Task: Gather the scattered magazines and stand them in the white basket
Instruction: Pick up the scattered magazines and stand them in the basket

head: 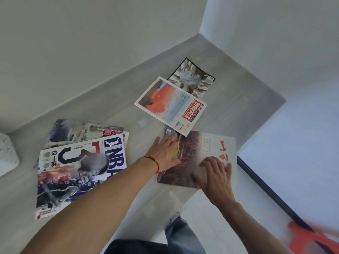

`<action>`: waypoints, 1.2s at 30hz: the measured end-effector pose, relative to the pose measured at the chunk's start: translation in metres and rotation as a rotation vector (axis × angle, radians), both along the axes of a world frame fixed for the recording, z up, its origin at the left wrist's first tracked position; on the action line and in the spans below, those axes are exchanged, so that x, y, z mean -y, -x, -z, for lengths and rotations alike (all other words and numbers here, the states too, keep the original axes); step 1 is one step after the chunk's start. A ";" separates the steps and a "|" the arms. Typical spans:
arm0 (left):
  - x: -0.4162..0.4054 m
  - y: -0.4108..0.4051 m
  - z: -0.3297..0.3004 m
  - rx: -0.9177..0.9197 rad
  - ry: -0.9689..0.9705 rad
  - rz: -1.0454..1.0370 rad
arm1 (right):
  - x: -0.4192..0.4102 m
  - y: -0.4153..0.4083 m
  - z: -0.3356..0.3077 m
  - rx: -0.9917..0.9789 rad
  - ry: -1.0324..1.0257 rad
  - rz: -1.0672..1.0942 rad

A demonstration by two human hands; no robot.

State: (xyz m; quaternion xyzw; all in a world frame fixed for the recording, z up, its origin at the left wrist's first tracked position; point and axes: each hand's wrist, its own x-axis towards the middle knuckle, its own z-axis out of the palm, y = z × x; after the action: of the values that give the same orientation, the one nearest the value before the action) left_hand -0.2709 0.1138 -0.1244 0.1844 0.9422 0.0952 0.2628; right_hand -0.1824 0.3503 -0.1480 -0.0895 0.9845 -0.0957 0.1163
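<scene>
Both hands flat, fingers straight, nothing gripped. Left hand (166, 153) presses the left edge of the magazine with red brush script (203, 158); right hand (214, 173) lies on its cover, lower right. That magazine sits at roughly 4 o'clock on the grey table (238, 99), partly overhanging the near edge.

Others: red-banner magazine (170, 105) at centre, overlapping the top corner of the brush-script one; black-bordered magazine (192, 77) at 1 o'clock, tucked partly under it. NBA magazine (78, 173) at 8 o'clock, atop another (73, 132) reading "Novel", a third edge showing under both.

White basket (7, 154): probably the white speckled thing at the 9 o'clock frame edge, mostly cut off, can't confirm.

Handling, my guess: thin, light, glossy covers, floppy and slick on each other. Flat-lying ones are hard to pinch; slide to the table edge, then grip along the spine. Square up the stack before standing it, or it will sag.

Readable: "NBA", "NBA SPECIAL", "位一体". Red banner text blurred.
</scene>
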 end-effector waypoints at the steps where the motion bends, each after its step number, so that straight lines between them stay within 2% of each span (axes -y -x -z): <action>1: -0.008 0.000 -0.001 -0.006 0.004 -0.009 | -0.004 -0.002 0.001 0.018 -0.024 0.052; 3: -0.021 -0.002 -0.004 -0.081 0.062 0.000 | -0.011 -0.010 0.004 0.032 -0.012 0.199; 4: -0.028 -0.002 -0.006 -0.117 0.111 0.014 | -0.013 -0.014 0.004 0.034 0.059 0.344; 8: -0.049 -0.010 0.001 -0.116 0.152 -0.038 | -0.013 -0.020 -0.003 0.146 0.581 1.033; 10: -0.054 -0.018 0.007 -0.108 0.187 -0.043 | -0.010 -0.019 -0.005 0.230 0.832 1.228; 11: -0.054 -0.023 0.009 -0.101 0.211 -0.046 | -0.008 -0.020 -0.007 0.225 0.864 1.246; 14: -0.052 -0.040 0.009 -0.028 0.249 -0.043 | -0.006 -0.021 -0.010 0.071 0.818 1.187; 16: -0.050 -0.055 0.006 0.021 0.207 -0.051 | -0.007 -0.020 -0.016 0.031 0.843 1.140; 19: -0.040 -0.069 0.000 -0.015 -0.056 -0.162 | -0.019 -0.016 -0.030 -0.013 0.917 1.108; 22: -0.021 -0.070 -0.013 0.143 -0.340 -0.348 | -0.043 -0.009 -0.054 -0.053 1.002 1.074; 24: -0.009 -0.067 -0.027 0.254 -0.469 -0.484 | -0.053 -0.003 -0.073 0.019 1.106 1.017; 26: 0.002 -0.063 -0.040 0.292 -0.586 -0.604 | -0.053 0.007 -0.090 0.123 1.179 0.897; 29: 0.031 -0.063 -0.065 0.352 -0.863 -0.829 | -0.026 0.024 -0.104 0.238 1.257 0.723; 32: 0.084 -0.075 -0.082 0.305 -1.001 -1.025 | 0.028 0.039 -0.108 0.323 1.281 0.589; 36: 0.162 -0.113 -0.094 0.196 -1.081 -1.255 | 0.120 0.042 -0.113 0.363 1.249 0.406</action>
State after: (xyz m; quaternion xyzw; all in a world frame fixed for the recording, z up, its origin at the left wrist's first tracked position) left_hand -0.1581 -0.0479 -0.0300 -0.2830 0.6673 0.6789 0.1170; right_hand -0.2248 0.2304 -0.0348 0.0644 0.7069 -0.6794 0.1861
